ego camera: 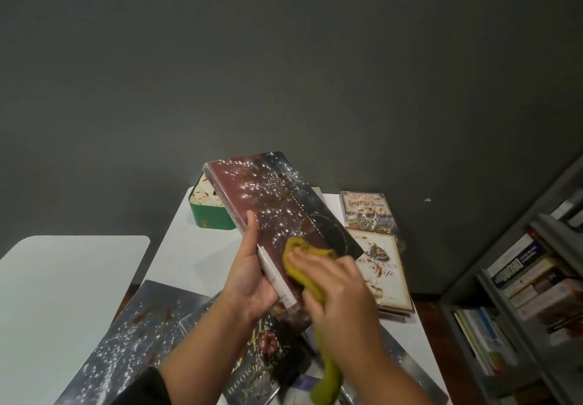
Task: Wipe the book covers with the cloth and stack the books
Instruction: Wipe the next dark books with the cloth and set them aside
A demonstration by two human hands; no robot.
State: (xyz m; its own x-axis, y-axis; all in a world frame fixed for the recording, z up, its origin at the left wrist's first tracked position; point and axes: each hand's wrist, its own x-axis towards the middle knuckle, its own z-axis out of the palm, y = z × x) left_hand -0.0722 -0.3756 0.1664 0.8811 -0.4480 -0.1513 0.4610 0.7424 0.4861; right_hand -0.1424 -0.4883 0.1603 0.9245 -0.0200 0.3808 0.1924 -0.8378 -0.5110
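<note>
Indoors, grey wall (284,57), white table (195,247), bookshelf (530,294) rt.

held book (277,212): glossy jacket under clear plastic wrap, speckled with bright glints
cloth (310,273): soft, matt olive-yellow fabric, limp and creased
table (195,247): smooth, matt white top
tin (209,212): green box with a slight sheen, likely metal
pale book (383,270): cream paper cover, faint sheen
dark books (132,338): shiny, reflective covers
wall (284,57): flat, matt dark grey
</note>
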